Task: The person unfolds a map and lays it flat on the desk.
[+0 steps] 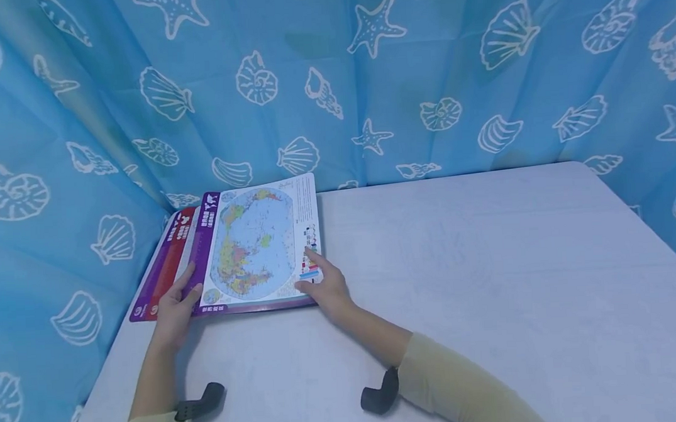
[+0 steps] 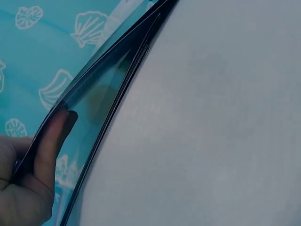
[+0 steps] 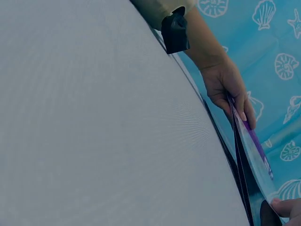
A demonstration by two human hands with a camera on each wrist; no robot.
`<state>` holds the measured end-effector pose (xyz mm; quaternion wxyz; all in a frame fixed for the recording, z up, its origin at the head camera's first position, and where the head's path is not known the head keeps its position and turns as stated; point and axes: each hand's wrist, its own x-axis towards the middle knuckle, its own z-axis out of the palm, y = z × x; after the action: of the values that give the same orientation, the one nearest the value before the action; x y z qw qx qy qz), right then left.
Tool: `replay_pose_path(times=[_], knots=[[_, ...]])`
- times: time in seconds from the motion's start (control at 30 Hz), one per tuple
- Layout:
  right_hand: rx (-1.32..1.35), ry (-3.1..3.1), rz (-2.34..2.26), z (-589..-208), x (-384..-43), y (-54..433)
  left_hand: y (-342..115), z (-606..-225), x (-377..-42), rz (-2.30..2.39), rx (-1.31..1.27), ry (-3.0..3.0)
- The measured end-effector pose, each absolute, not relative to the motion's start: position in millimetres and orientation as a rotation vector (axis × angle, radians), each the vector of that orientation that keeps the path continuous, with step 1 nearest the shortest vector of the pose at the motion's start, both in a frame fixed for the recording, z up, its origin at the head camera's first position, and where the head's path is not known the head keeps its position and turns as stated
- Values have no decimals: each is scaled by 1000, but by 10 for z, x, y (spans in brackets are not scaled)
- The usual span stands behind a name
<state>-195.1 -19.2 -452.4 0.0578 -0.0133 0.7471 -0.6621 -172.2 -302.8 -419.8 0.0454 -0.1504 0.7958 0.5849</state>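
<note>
A world map sheet [image 1: 260, 239] with a purple left border lies tilted over a stack at the table's left side. Its near edge is lifted off the sheets below, as the gap in both wrist views shows. My left hand [image 1: 173, 306] grips its left border, thumb on top; the left wrist view shows fingers [image 2: 46, 155] under the raised edge. At the lower right corner, my right hand [image 1: 329, 288] pinches the sheet between thumb and fingers. Under it to the left, a red-bordered sheet [image 1: 167, 269] and another purple-bordered sheet [image 1: 151, 288] stick out.
A white-covered table [image 1: 477, 280] spreads out to the right of the sheets. Blue curtain [image 1: 332, 79] with white shell and starfish prints hangs behind and along the left side. Black wrist mounts [image 1: 380, 395] sit on both forearms.
</note>
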Motion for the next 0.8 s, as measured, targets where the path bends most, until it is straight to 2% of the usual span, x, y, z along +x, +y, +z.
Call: replay_pose_path(times=[0.8], knots=[[155,2189,-2144,-4513,-1941,172,-2538,-4296,-1704,1970,-447,2337]])
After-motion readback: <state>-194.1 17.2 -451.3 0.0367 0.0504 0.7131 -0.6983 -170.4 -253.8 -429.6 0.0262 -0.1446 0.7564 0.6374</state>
